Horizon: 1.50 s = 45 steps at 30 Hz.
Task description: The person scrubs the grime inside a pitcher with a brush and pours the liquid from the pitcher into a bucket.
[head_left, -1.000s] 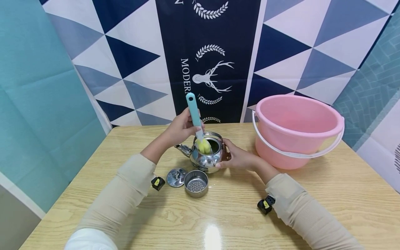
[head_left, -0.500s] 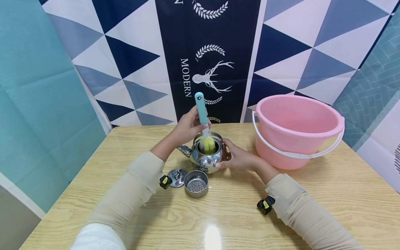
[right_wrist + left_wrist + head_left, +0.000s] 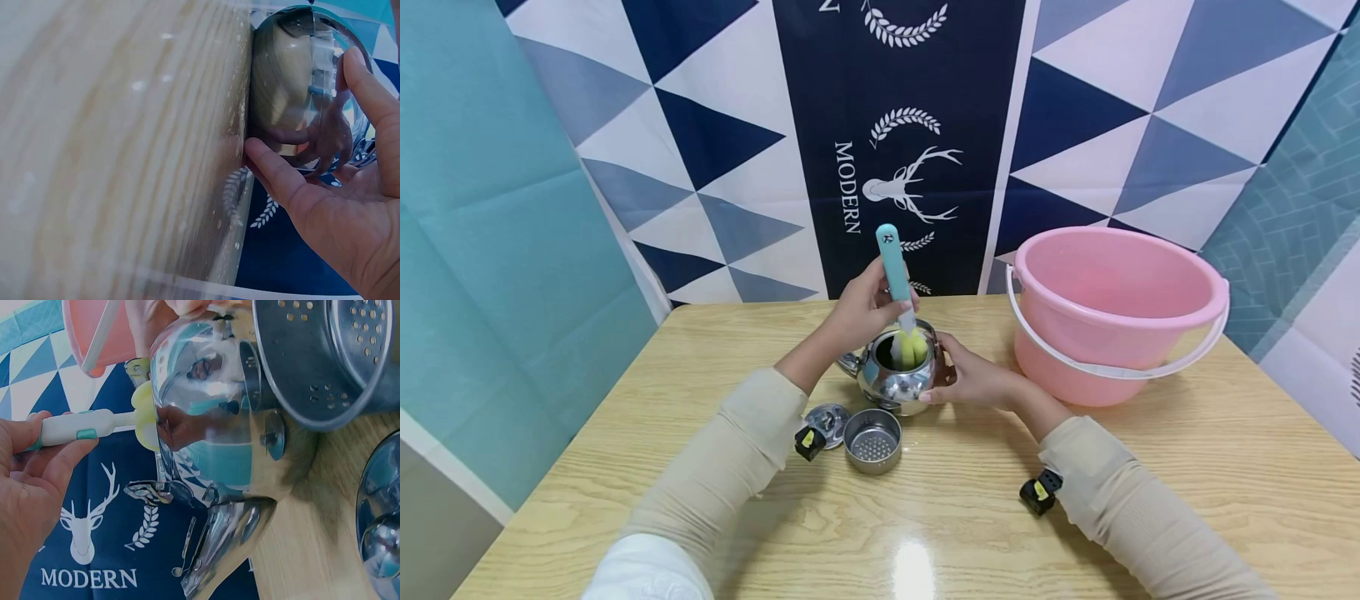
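My left hand (image 3: 867, 310) pinches the teal and white handle of a sponge brush (image 3: 893, 265). Its yellow sponge head (image 3: 914, 347) dips through the mouth of a shiny steel teapot (image 3: 887, 387), leaning toward the right side of the opening; the sponge's lower part is hidden inside. My right hand (image 3: 967, 377) grips the pot's right side, and in the right wrist view thumb and fingers spread round the teapot's wall (image 3: 284, 81). Just in front of the pot stand a perforated steel strainer (image 3: 872, 450) and the knobbed lid (image 3: 831, 419), the lid partly behind the left wrist camera.
A pink bucket (image 3: 1075, 342) with a white handle (image 3: 1097, 369) stands at the right rear of the wooden table (image 3: 1000, 533). Behind the table hangs a patterned cloth (image 3: 730, 150). A few water drops show on the tabletop near the strainer.
The left hand has moved right with the sponge brush, so the sponge has gone from the left side of the pot's mouth to the right. The right hand and teapot stay put.
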{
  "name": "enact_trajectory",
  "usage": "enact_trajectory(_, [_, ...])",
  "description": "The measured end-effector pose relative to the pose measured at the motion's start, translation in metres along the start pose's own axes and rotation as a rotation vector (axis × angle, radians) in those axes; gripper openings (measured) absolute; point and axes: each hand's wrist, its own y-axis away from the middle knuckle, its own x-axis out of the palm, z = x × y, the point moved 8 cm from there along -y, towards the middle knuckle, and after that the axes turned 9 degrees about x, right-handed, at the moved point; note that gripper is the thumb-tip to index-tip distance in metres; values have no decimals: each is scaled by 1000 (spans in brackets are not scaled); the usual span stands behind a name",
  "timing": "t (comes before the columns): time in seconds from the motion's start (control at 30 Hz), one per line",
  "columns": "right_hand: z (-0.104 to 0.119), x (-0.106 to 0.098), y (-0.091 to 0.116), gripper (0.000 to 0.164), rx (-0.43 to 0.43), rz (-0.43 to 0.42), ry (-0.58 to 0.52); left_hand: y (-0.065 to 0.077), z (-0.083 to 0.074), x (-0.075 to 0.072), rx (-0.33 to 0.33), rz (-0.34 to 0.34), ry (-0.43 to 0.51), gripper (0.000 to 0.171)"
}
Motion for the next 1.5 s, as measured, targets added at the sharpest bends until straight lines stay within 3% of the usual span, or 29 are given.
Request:
enact_trajectory(0.37, [0, 0, 1, 91, -9, 3, -6, 8, 2, 3, -65, -32, 131, 37])
enact_trajectory(0.63, [-1, 0, 0, 94, 9, 9, -12, 14, -1, 0, -97, 1, 172, 41])
enact_trajectory(0.83, [0, 0, 1, 95, 16, 10, 11, 17, -5, -4, -72, 36, 190, 34])
enact_trajectory(1.07, [-1, 0, 0, 96, 26, 2, 8, 19, -9, -10, -29, 80, 131, 33])
enact_trajectory(1.5, [-2, 0, -1, 99, 22, 3, 0, 16, -3, -20, -24, 52, 59, 28])
